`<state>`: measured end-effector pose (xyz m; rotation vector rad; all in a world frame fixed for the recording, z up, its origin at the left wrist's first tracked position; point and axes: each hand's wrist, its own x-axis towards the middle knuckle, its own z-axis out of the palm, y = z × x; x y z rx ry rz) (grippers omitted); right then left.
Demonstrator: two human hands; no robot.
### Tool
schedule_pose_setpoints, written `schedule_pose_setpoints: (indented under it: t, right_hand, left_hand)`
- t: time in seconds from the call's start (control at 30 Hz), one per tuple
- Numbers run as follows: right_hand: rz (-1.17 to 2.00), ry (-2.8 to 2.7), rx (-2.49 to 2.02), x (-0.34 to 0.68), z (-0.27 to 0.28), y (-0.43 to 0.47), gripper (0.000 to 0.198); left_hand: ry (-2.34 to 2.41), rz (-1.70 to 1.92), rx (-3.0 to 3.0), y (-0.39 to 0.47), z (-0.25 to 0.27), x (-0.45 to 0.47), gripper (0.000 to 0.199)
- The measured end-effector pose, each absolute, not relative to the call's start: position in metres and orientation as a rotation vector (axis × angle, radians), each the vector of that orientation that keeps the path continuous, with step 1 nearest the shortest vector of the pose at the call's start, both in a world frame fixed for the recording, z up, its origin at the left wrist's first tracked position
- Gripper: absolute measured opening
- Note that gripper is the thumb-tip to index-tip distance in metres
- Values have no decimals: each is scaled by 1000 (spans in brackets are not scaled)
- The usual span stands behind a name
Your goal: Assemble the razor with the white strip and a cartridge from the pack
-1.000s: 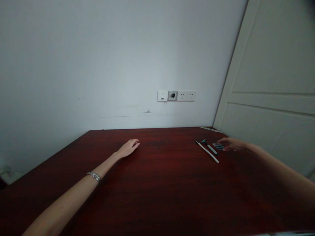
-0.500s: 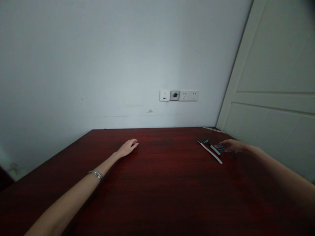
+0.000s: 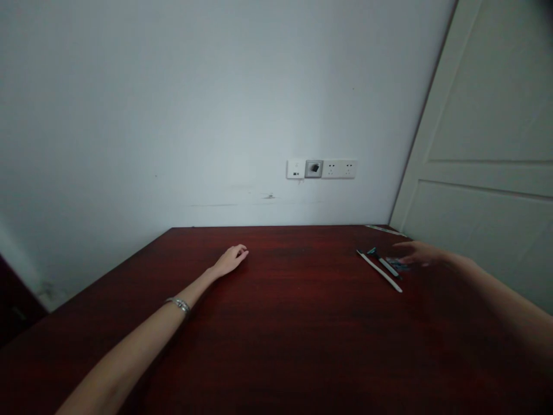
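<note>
My left hand (image 3: 231,260) rests on the dark red wooden table (image 3: 276,340), fingers loosely bent and apart, with nothing visible in it. On the right side, my right hand (image 3: 418,253) hovers with its fingers spread just over a small clear and dark packet (image 3: 398,264); what is inside the packet is too small to make out. Left of the packet lies what looks like a razor (image 3: 389,266) with a teal head and pale handle. A slim white stick (image 3: 380,271) with a dark tip lies alongside it, farther left.
A pale strip (image 3: 386,230) lies along the table's far right corner. Behind the table rises a white wall with sockets and switches (image 3: 322,169). A panelled white door or cabinet side (image 3: 484,196) borders the table on the right.
My right hand has let go of the packet and lifted slightly, its fingers spreading. The whole view has shifted a little, while my left hand stays at the same place on the table.
</note>
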<state>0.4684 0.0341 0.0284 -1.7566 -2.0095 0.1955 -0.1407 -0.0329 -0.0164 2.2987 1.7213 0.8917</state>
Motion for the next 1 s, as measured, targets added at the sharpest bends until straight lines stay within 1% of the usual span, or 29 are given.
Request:
schedule_pose_setpoints:
  t: [0.07,0.1,0.23,0.33,0.5,0.67,0.8,0.9,1.0]
  right_hand:
    - [458,-2090,-1724,456,35,40,38]
    - [502,-2113,-1681,446,39,42,39]
    - [348,-2178,-1474,390,53,41,44]
    - [351,-2215,-1411,343,52,34,45]
    - [292,-2371,-1251,275,24,28,36]
    - [275,-2463,-1105,228,-9,22,44]
    - [211,-2450,-1210,212,-26,11,47]
    - [158,-2427,-1307,210,-33,5,45]
    - [125,-2405,-1312,210,-36,2,44]
  left_hand:
    - [1739,939,2252,-31,-19,-142,36]
    - [1736,953,2240,-30,-21,-142,35]
    - [1820,932,2255,-25,-30,-144,32]
    - [1873,871,2292,-28,-34,-144,32]
    - [1882,765,2330,-41,-34,-143,35]
    - [1898,749,2327,-47,-31,-144,37]
    - [1905,768,2329,-49,-32,-144,36]
    - [1917,777,2346,-50,-33,-144,35]
    - [1922,774,2371,-49,-35,-143,35]
